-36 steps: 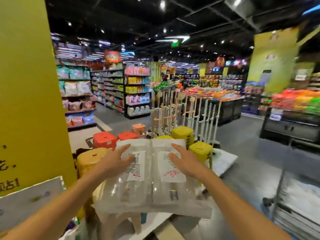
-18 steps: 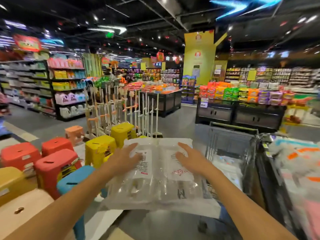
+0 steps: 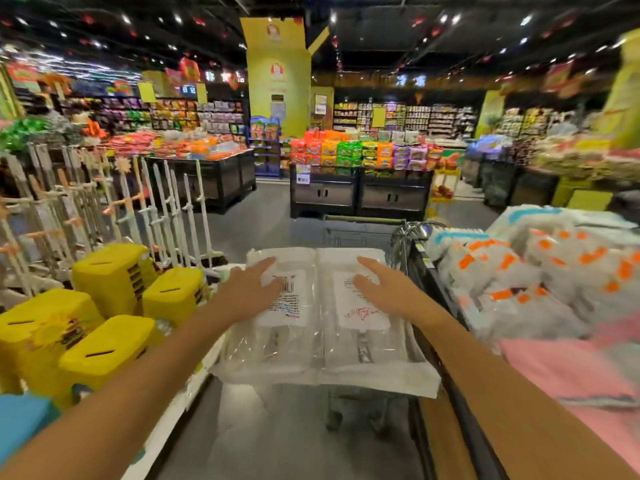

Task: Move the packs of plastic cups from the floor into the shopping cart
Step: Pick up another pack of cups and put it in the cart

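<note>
I see both arms reaching in from the bottom of the frame. My left hand [image 3: 247,291] and right hand [image 3: 384,289] lie flat on the packs [image 3: 322,344], one hand on each label, with the fingers straight and spread. I cannot tell what bears the packs from below. They sit side by side at lower centre, off the floor and over the near end of the cart [image 3: 360,233]. The cart's wire end shows just beyond their far edge. Yellow stools [image 3: 107,268] stand at lower left, and wrapped bundles [image 3: 519,271] are piled at right. White racks [image 3: 166,202] stand at mid left. Dark bins [image 3: 360,197] of bright packets stand at centre, with a yellow pillar [image 3: 277,81] above them.
</note>
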Demonstrator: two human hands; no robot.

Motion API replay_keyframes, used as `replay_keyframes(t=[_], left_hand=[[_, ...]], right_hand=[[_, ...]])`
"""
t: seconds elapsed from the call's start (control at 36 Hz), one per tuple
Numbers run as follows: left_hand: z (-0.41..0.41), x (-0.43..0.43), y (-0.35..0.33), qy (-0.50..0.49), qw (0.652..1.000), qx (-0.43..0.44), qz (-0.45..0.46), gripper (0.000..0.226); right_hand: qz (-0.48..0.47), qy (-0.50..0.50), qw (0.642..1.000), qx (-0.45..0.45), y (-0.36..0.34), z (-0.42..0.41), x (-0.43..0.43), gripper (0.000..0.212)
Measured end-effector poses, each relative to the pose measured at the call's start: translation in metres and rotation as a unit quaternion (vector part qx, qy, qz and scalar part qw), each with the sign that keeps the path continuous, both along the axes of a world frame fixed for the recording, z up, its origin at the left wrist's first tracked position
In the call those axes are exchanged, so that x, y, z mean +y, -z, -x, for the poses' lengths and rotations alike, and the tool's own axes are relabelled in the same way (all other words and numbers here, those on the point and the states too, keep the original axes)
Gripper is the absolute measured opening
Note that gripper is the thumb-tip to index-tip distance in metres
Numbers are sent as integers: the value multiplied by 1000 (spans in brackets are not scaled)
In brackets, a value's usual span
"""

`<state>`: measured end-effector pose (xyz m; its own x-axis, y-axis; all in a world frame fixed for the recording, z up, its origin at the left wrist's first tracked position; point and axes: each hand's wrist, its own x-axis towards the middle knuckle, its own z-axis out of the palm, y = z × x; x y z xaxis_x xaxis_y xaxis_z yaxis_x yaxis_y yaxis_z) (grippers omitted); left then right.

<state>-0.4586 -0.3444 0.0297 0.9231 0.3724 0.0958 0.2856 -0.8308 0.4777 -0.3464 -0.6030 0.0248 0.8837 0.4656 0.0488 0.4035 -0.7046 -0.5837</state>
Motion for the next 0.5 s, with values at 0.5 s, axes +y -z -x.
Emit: replay_keyframes(t=[0.5], left_hand=[[-231, -67, 28, 104, 994, 24, 23, 64]], right_hand=[[8, 116, 993, 29, 28, -180, -80, 59]])
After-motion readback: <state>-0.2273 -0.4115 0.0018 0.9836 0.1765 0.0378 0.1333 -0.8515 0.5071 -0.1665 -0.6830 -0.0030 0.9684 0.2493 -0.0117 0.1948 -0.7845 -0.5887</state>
